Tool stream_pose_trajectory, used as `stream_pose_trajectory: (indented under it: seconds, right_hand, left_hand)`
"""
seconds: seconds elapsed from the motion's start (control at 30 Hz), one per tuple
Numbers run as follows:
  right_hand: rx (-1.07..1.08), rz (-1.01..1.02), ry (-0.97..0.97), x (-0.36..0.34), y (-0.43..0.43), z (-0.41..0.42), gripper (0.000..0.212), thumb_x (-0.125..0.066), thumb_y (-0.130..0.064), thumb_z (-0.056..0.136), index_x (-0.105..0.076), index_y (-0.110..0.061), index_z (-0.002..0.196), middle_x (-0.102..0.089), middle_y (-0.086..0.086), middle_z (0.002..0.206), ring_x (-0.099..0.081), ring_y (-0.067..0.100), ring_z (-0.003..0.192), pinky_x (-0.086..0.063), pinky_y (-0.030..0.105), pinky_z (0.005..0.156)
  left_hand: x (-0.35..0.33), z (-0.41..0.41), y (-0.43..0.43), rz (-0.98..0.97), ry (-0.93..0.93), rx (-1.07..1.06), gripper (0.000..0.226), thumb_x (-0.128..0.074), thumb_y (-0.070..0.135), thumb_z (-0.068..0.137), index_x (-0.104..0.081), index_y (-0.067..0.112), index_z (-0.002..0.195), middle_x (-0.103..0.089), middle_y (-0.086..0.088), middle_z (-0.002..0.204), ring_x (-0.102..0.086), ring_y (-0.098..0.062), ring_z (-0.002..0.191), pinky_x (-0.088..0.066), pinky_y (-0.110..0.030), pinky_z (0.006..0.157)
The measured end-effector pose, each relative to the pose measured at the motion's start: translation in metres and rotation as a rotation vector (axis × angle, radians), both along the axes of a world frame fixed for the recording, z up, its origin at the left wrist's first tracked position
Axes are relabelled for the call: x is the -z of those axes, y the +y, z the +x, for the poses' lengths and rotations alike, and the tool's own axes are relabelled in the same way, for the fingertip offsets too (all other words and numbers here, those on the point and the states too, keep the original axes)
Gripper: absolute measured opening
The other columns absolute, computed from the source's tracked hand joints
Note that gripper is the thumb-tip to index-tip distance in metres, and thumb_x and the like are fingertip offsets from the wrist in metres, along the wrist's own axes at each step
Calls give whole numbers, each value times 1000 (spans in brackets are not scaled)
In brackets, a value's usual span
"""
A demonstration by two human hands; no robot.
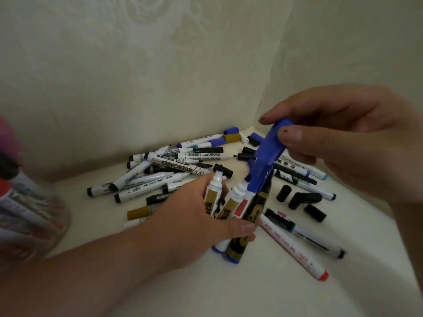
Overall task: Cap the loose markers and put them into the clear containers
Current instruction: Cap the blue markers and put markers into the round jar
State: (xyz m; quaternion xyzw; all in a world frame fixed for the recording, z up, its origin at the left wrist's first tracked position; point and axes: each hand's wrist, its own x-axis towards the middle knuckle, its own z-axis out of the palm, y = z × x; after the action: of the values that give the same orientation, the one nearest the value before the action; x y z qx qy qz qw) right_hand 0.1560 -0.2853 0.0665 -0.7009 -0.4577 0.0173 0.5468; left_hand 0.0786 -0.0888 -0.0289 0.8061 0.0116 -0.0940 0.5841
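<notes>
My left hand [183,216] grips a bundle of markers [235,209] held upright, tips up; two show bare white nibs. My right hand [343,143] pinches a blue cap [267,154] between thumb and forefinger, its lower end down over the tip of one marker in the bundle. A pile of loose white-barrelled markers [164,172] lies on the cream surface behind my left hand. Several loose black caps [304,200] lie to the right. A clear container [27,216], blurred and holding markers, stands at the left edge.
Cream walls close in behind the pile and on the right, forming a corner [258,124]. More markers, one with a red end [295,248], lie at the front right. A gold cap [138,212] rests by my left wrist.
</notes>
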Motion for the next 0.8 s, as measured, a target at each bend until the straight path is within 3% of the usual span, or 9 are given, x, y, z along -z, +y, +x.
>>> stream_pose_trajectory:
  seconds: [0.1, 0.23, 0.37, 0.5, 0.63, 0.73, 0.8]
  right_hand:
    - [86, -30, -245, 16, -2, -14, 28, -61, -10, 90, -67, -9, 117, -64, -6, 85, -59, 8, 79, -44, 15, 72]
    - [189, -33, -424, 34, 2, -20, 24, -60, -8, 93, -67, -5, 116, -62, 1, 88, -59, 19, 79, -45, 26, 71]
    - [192, -22, -433, 44, 9, -18, 22, -63, -7, 95, -68, -7, 116, -62, 7, 88, -59, 24, 78, -46, 35, 66]
    - [199, -120, -483, 53, 14, -17, 23, -64, -8, 93, -71, -6, 115, -61, 6, 94, -61, 18, 82, -43, 23, 70]
    - [285, -118, -571, 58, 13, -21, 28, -69, -11, 91, -69, -13, 119, -65, -2, 97, -60, 15, 80, -47, 26, 69]
    - [318, -48, -580, 60, 13, -21, 16, -74, -11, 87, -72, -7, 103, -69, 3, 91, -60, 25, 68, -48, 33, 59]
    - [300, -3, -560, 60, 14, -22, 11, -72, -9, 88, -74, -2, 96, -71, 4, 93, -67, 24, 74, -51, 34, 60]
  left_hand:
    - [1, 0, 0, 13, -24, 1, 38, -82, 37, 75, -60, 28, 105, -76, 11, 80, -68, 1, 61, -42, -10, 44]
    - [2, 0, 0, 11, -48, -5, 38, -83, 35, 77, -62, 25, 106, -76, 6, 82, -63, 1, 54, -40, -10, 42]
    - [3, -1, 0, -26, -65, -15, 35, -84, 29, 77, -63, 23, 104, -76, 5, 78, -66, -1, 56, -40, -10, 43]
    - [0, -2, -2, -26, -99, -6, 30, -83, 25, 79, -65, 22, 102, -74, 11, 73, -64, 3, 54, -42, -8, 47]
    - [1, -2, -1, 4, -97, -27, 34, -84, 29, 77, -63, 28, 104, -74, 12, 75, -65, 3, 57, -45, -11, 51]
    - [1, -2, -2, -9, -96, -35, 32, -83, 27, 78, -62, 28, 102, -71, 14, 66, -59, 4, 47, -40, -8, 44]
    - [0, -3, -2, -19, -101, -30, 31, -83, 26, 78, -63, 27, 102, -70, 13, 66, -57, 4, 45, -39, -8, 44]
